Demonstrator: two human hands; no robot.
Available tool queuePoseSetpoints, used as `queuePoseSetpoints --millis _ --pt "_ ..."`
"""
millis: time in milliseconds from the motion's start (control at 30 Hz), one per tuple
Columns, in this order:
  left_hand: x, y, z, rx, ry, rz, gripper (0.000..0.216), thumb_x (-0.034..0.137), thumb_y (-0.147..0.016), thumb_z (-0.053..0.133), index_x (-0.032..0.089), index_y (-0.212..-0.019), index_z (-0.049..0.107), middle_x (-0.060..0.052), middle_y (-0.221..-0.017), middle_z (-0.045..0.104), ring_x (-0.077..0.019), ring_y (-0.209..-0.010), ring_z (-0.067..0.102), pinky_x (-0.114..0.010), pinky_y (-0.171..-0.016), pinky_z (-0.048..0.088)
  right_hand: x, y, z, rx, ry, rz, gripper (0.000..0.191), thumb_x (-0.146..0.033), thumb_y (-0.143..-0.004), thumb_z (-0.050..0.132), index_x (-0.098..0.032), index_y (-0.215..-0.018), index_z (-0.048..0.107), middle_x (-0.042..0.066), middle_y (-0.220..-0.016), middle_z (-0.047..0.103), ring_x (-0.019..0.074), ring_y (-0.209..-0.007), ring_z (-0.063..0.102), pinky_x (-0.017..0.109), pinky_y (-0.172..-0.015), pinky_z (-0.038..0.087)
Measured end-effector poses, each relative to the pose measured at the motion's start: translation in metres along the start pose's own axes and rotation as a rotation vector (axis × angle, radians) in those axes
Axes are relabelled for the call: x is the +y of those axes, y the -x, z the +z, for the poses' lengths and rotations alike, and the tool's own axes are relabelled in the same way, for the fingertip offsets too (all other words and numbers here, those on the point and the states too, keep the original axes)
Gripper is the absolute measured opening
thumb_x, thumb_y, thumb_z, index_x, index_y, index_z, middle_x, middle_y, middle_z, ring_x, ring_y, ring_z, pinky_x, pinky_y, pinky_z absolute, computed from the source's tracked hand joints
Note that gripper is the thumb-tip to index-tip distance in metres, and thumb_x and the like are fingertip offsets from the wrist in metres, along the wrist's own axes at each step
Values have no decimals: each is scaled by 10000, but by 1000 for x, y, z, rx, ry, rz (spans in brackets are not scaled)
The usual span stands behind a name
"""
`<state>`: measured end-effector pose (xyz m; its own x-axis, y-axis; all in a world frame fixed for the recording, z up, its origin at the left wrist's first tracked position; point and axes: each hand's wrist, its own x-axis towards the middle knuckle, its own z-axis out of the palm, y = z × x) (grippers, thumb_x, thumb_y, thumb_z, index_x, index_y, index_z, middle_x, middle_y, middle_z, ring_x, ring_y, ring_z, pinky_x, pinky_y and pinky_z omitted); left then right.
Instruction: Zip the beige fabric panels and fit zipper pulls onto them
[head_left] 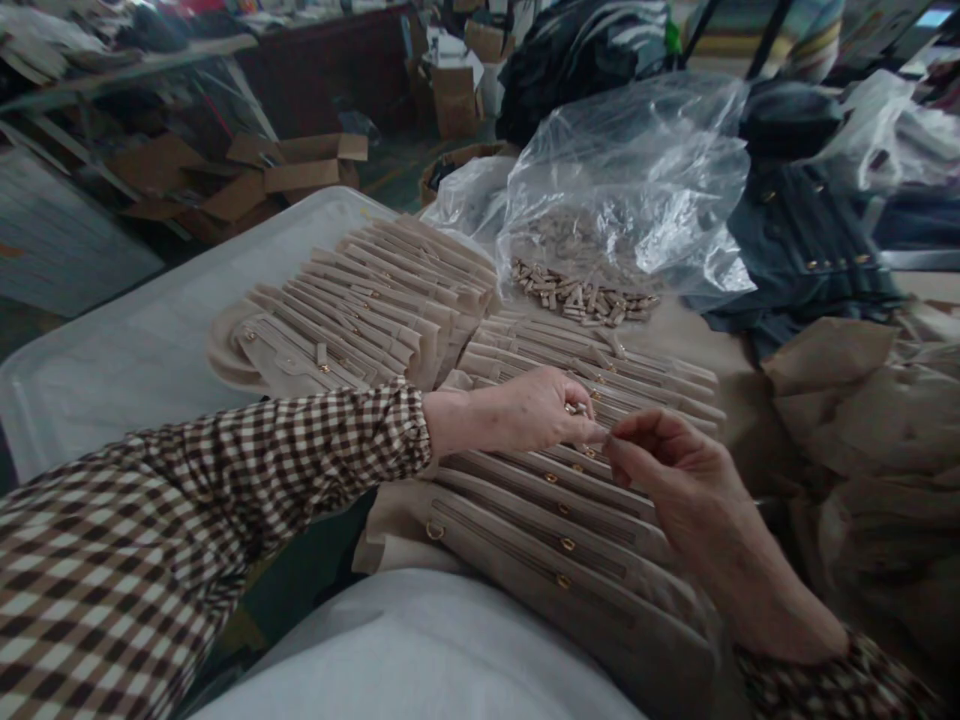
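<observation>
My left hand (517,410) is closed around several small beige zipper pulls (576,408), which show between its curled fingers. Its index fingertip and thumb meet the fingertips of my right hand (675,470), which is pinched; what lies between those fingertips is too small to make out. Under both hands spreads a row of overlapping beige fabric pieces (525,540) with zippers and gold-coloured sliders (562,580). Farther left, a second overlapping row of such pieces (360,310) has one beige pull (322,355) lying at a slider on the nearest piece.
A heap of beige pulls (577,295) spills from a clear plastic bag (622,170) at the back of the white table (112,370). Crumpled beige fabric (885,450) lies on the right, dark zipped pieces (810,250) behind it. Open cardboard boxes (247,180) stand beyond the table.
</observation>
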<state>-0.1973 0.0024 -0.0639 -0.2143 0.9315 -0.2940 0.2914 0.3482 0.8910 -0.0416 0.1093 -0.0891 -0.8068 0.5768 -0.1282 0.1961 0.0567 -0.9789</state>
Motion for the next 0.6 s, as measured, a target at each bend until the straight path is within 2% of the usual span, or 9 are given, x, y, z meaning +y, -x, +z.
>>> queuePoseSetpoints --millis 100,233,367,600 --pt "-2 -4 0 -44 -311 139 187 259 -823 641 115 -709 677 40 -540 531 -77 -526 435 -215 -514 300 9 5 -8 -114 321 -51 150 -357 -764 654 -219 -799 701 5 -651 679 142 -557 593 241 -511 435" --pt "-4 -6 3 -94 -679 211 167 204 -833 644 96 -731 722 -46 -668 679 -131 -614 551 -247 -550 331 16 9 -18 -201 728 -169 216 -303 -867 533 -261 -887 744 9 -788 744 186 -705 673 285 -643 454" --pt "-4 -6 6 -132 -845 240 181 191 -862 608 88 -780 732 -89 -766 726 -176 -702 626 -266 -584 368 20 7 -18 -240 853 -248 207 -244 -874 525 -257 -840 730 -4 -760 733 171 -686 669 264 -621 420" --pt "-1 -5 4 -140 -885 226 197 206 -867 595 105 -745 713 -88 -739 713 -193 -714 645 -270 -579 384 20 1 -14 -273 919 -311 168 -167 -834 531 -224 -803 685 -11 -739 690 148 -678 625 250 -608 379"
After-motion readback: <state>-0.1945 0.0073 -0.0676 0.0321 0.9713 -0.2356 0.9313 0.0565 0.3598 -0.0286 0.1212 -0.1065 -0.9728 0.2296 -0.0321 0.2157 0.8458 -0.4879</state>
